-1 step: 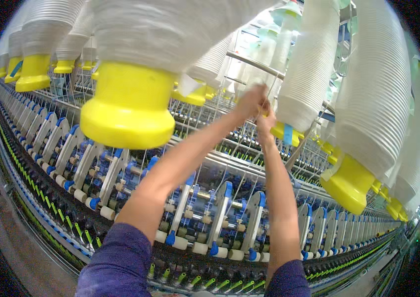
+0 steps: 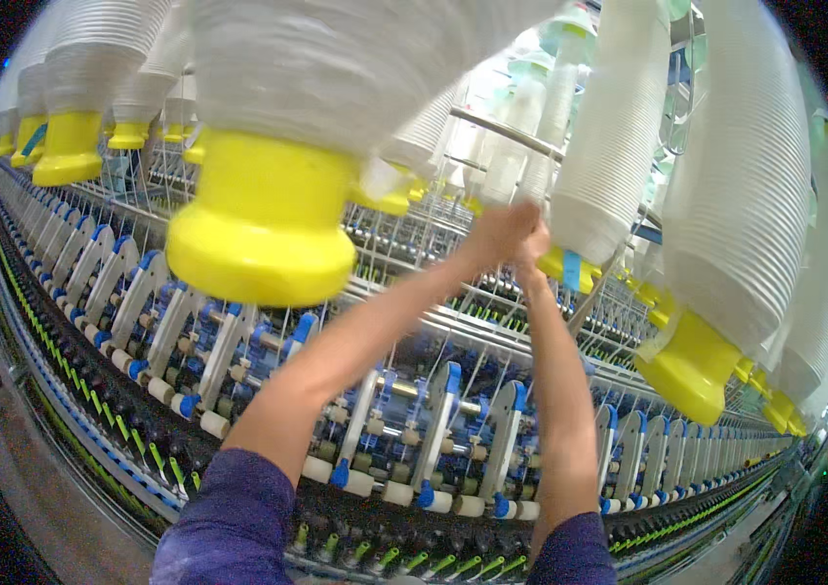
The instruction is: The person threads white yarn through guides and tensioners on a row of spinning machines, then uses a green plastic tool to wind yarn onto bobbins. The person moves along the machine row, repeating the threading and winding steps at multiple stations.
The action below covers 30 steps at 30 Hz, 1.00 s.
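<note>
Both my arms reach up and forward between the hanging bobbins. My left hand is closed, its back covering most of the fingers. Right against it, my right hand is closed too. Whatever they pinch is hidden and blurred. Just right of the hands hangs a white roving bobbin with a yellow end bearing a blue strip. A much larger-looking roving bobbin with a yellow end hangs close on the left, blurred. Another white bobbin hangs on the right.
Below my arms runs a long spinning frame with grey arms capped in blue and pale rollers. Bright green spindle tubes line its lower edge. A metal rail crosses behind the hands. More bobbins hang at far left.
My hands have come slightly down and closer together, the left now overlapping the right. The near bobbin sits a little lower in the view.
</note>
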Each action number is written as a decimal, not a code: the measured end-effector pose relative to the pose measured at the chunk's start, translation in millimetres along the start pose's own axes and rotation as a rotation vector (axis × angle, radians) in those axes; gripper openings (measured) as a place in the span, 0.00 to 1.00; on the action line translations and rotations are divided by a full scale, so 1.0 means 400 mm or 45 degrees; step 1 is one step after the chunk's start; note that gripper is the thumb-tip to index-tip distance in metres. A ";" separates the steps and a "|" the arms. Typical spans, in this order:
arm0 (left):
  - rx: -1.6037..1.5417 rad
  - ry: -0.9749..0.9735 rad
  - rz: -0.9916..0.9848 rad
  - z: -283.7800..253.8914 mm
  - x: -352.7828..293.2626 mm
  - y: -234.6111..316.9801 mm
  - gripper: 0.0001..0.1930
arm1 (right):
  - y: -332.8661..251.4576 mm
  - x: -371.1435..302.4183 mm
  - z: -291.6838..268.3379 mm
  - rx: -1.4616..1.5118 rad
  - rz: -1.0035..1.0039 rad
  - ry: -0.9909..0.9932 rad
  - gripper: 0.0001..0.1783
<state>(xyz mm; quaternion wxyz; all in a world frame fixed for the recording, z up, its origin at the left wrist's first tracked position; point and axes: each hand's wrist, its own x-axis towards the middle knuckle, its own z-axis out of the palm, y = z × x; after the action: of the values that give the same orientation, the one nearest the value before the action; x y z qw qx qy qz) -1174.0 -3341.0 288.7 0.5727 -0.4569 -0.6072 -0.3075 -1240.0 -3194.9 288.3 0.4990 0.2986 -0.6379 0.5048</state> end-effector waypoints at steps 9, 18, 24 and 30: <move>-0.961 -0.301 -1.197 0.055 -0.214 -0.200 0.23 | -0.165 -0.285 0.045 -0.208 0.342 0.037 0.14; -0.134 -1.020 -0.772 -0.417 -0.375 0.098 0.34 | -0.482 -0.962 0.258 0.160 0.868 -0.607 0.19; 0.510 -1.372 -0.332 -0.705 -0.757 0.074 0.34 | -0.719 -0.701 0.275 0.675 0.396 0.095 0.28; 0.589 -0.845 -0.035 -0.765 -0.856 0.189 0.29 | -0.955 -0.440 0.417 1.566 0.212 0.103 0.33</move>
<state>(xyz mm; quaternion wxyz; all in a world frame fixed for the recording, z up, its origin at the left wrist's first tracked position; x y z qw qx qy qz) -1003.6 -3655.0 -9.5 0.4291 -0.3821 -0.8184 -0.0061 -900.9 -3492.9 256.6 0.2184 0.4613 -0.2321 0.8280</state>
